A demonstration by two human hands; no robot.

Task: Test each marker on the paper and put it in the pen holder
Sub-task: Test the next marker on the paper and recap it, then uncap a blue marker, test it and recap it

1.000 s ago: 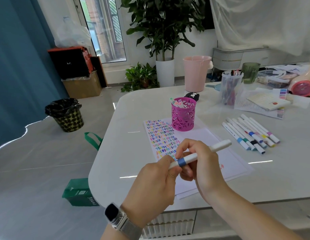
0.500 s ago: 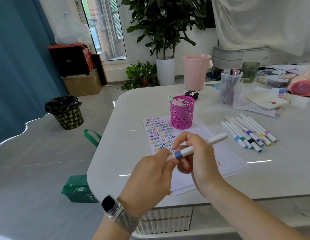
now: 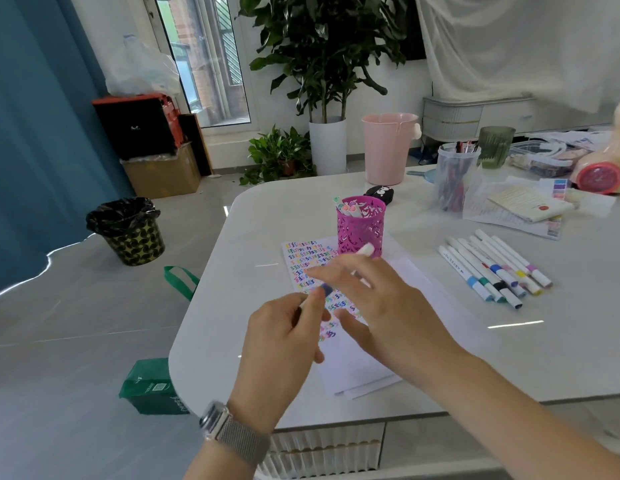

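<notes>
My left hand (image 3: 284,341) pinches the lower end of a white marker (image 3: 365,250) with a blue band, held in the air over the paper (image 3: 357,362). My right hand (image 3: 388,306) lies across the marker's middle with its fingers spread and straight, blurred by motion; its palm hides most of the barrel. The paper carries rows of coloured test squiggles. Just behind it stands the pink cut-out pen holder (image 3: 360,226) with a few markers inside. A row of several white markers (image 3: 492,268) lies on the white table (image 3: 509,358) to the right.
A clear cup of pens (image 3: 453,178), a green glass (image 3: 495,147), loose papers and a notepad (image 3: 523,206) crowd the table's far right. A small black pouch (image 3: 379,194) sits behind the holder. The rounded table edge runs along the left and front.
My right hand has loosened from a curled grip round the marker to spread, straight fingers. Both hands and the marker have moved a little toward the pen holder.
</notes>
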